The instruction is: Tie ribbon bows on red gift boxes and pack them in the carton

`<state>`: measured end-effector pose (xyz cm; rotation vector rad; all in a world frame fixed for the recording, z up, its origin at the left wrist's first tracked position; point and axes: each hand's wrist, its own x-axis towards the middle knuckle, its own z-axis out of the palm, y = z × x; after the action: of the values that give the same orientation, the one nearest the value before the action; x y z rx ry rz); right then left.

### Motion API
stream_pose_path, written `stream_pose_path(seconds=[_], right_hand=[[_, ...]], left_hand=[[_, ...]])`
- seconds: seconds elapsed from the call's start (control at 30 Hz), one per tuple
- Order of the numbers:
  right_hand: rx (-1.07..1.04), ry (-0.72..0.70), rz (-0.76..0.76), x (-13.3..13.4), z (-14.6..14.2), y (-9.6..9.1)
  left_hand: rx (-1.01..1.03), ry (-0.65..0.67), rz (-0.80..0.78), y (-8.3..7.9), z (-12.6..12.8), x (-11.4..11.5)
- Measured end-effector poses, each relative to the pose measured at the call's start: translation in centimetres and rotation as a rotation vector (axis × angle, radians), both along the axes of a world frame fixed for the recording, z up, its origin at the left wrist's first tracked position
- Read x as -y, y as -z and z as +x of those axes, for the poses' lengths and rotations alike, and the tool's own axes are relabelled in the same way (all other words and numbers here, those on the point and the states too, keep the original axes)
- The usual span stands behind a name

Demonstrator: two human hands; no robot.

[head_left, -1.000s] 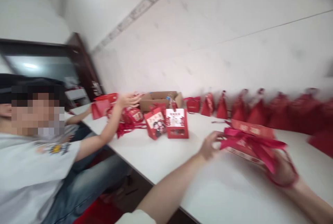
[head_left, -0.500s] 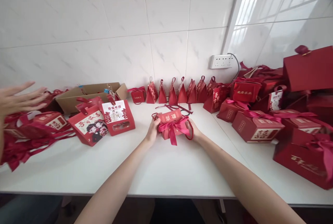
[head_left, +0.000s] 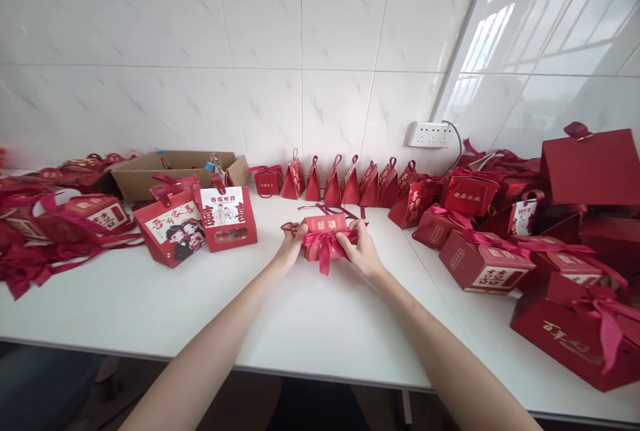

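A small red gift box (head_left: 325,223) with gold characters and a pink-red ribbon bow (head_left: 325,244) is held low over the middle of the white table (head_left: 320,324). My left hand (head_left: 291,247) grips its left end, thumb toward the front. Closed on the right end is my right hand (head_left: 361,249), its thumb and fingers at the ribbon beside the bow. The box's underside and some fingertips are hidden. Loose dark red ribbons (head_left: 335,209) lie on the table just behind the box.
Several triangular red boxes (head_left: 337,181) line the wall. Two picture-printed boxes (head_left: 229,217) stand left, near an open cardboard box (head_left: 145,181). Red boxes and ribbons (head_left: 75,217) pile up far left; larger ribboned boxes (head_left: 487,261) crowd the right. A power strip (head_left: 429,135) hangs on the wall.
My right hand has come round the front of the box and onto the ribbon. Another person's hand at the far left has gone from view. The camera has tilted slightly.
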<state>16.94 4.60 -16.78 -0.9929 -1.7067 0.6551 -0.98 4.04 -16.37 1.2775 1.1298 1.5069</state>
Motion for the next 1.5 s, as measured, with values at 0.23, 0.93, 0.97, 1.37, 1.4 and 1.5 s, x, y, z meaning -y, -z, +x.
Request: stream_pose_path(seconds=[0.23,0.93,0.97,1.37,1.4,1.5], right_hand=[[-0.02,0.031,-0.024,0.2,-0.5,0.1],[-0.02,0.075,0.004,-0.4,0.0,-0.3],[-0.021,0.061,0.009,-0.4,0.0,-0.3],[-0.129,-0.102,-0.04,0.6,0.2,-0.9],[-0.15,-0.108,-0.055,0.6,0.2,-1.0],[-0.219,-0.112,-0.111,0.5,0.0,-1.1]], left_hand=[[-0.102,-0.126,0.001,-0.1,0.3,1.1],[-0.22,-0.186,0.234,-1.2,-1.1,1.4],[-0.22,-0.17,0.233,-0.9,-0.5,1.4],[-0.304,-0.198,0.315,-0.5,0.5,2.0],[-0.297,-0.195,0.312,-0.5,0.6,2.1],[-0.278,-0.193,0.306,-0.4,0.8,2.1]])
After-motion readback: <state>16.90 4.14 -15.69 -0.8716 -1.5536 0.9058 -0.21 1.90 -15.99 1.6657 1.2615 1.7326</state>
